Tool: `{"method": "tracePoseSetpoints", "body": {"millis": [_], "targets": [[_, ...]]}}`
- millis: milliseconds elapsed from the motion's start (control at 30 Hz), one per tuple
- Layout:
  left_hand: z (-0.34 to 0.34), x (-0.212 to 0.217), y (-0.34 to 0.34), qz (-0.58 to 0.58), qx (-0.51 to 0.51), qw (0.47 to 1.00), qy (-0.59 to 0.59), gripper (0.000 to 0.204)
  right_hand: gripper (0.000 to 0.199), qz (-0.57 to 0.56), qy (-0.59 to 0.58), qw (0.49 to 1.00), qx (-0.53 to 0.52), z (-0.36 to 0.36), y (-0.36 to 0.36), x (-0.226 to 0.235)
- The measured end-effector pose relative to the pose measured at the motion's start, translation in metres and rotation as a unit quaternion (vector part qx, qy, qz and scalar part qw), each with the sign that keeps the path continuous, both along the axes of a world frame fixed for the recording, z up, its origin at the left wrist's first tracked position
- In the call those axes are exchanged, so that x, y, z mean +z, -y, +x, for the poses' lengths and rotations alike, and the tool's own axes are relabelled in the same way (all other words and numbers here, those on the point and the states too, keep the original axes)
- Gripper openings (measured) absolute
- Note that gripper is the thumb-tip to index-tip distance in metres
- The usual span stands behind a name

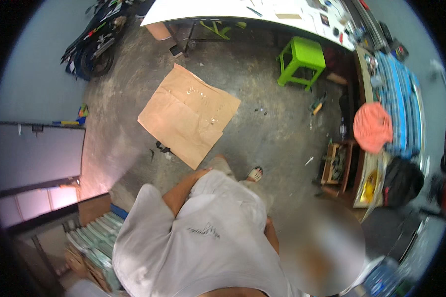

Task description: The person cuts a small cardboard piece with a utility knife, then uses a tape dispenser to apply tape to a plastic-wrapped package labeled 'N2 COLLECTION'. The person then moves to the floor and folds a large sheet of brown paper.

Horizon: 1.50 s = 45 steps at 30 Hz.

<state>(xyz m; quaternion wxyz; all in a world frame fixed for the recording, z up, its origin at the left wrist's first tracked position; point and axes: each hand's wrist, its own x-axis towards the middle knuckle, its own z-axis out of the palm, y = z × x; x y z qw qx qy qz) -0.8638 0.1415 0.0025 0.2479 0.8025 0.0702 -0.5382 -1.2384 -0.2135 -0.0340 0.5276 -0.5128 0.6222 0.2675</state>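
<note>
I look down at my own body in a grey-white shirt (193,237). My left arm is bent, and my left hand (203,173) rests against my hip on light shorts; its fingers are tucked out of sight. Only a sliver of my right forearm (270,235) shows beside the shirt, and the hand is hidden by a blurred patch. One foot in a sandal (254,173) stands on the concrete floor. A flat brown cardboard sheet (188,114) lies on the floor just ahead of me.
A green plastic stool (301,59) stands by a white table (252,12) at the back. A motorcycle (94,44) is parked far left. To the right are an orange cloth (372,126), a wooden tool box (334,163) and a black bag (401,180). Stacked panels (94,242) lie lower left.
</note>
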Motion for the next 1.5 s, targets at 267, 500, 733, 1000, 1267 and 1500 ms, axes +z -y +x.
{"method": "tracePoseSetpoints", "body": {"millis": [267, 500, 733, 1000, 1267, 1500], "targets": [[-0.009, -0.013, 0.057, -0.003, 0.250, 0.965, -0.076, 0.115, 0.029, -0.168, 0.074, 0.983, 0.025, 0.237, 0.267, 0.018], [-0.015, -0.049, 0.095, 0.001, 0.330, 0.943, -0.045, 0.118, 0.032, -0.177, 0.028, 0.823, 0.539, 0.464, 0.289, -0.039], [0.024, -0.224, 0.116, 0.118, 0.428, 0.893, 0.074, 0.095, 0.040, -0.120, 0.287, 0.683, 0.661, 0.712, 0.196, -0.299], [0.044, -0.479, -0.066, 0.292, 0.256, 0.908, 0.161, 0.075, 0.056, -0.135, 0.132, 0.313, 0.931, 0.875, -0.009, -0.497], [0.186, -0.584, -0.047, 0.190, -0.026, 0.933, 0.303, 0.088, 0.095, -0.227, 0.335, 0.157, 0.901, 0.866, -0.087, -0.565], [0.255, -0.629, -0.021, 0.202, -0.011, 0.924, 0.325, 0.103, 0.096, -0.244, 0.302, 0.127, 0.913, 0.873, -0.068, -0.585]]}}
